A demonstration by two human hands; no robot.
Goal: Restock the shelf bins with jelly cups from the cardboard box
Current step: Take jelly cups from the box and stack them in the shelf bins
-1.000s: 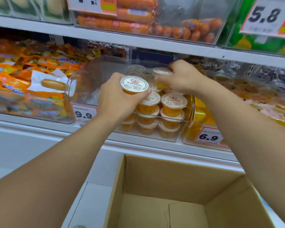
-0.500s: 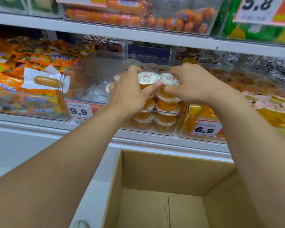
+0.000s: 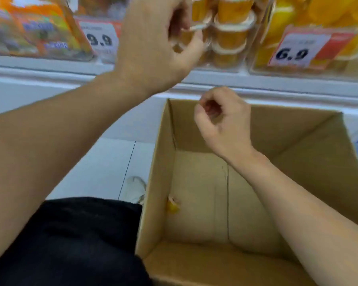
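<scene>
Black clothing (image 3: 70,240) filled the near left corner. Beside it on the right sat the open cardboard box (image 3: 310,153), its bottom bare apart from one yellow jelly cup (image 3: 172,205) lying against the left wall. Left of the box was pale floor (image 3: 103,162) with a dark seam line and the toe of a light shoe (image 3: 135,187) close to the box wall.

Right hand (image 3: 225,122) hung over the far half of the box, grip curled into a loose fist with nothing visible inside it.

Beyond the box ran the white shelf edge (image 3: 50,71), left to right. Left hand (image 3: 153,42) was raised at the front of the clear shelf bin (image 3: 254,38); grip curled, fingertips (image 3: 197,37) at the stacked jelly cups (image 3: 232,29). Blur hid whether it actually pinched a cup.

The bin held orange cups with white lids in stacked columns. A price tag (image 3: 100,39) reading 9.9 was just left of the hand, with orange snack packets (image 3: 29,27) in the bin farther left. At far right, another bin of yellow goods (image 3: 327,11) carried a 6.9 tag (image 3: 296,51).
</scene>
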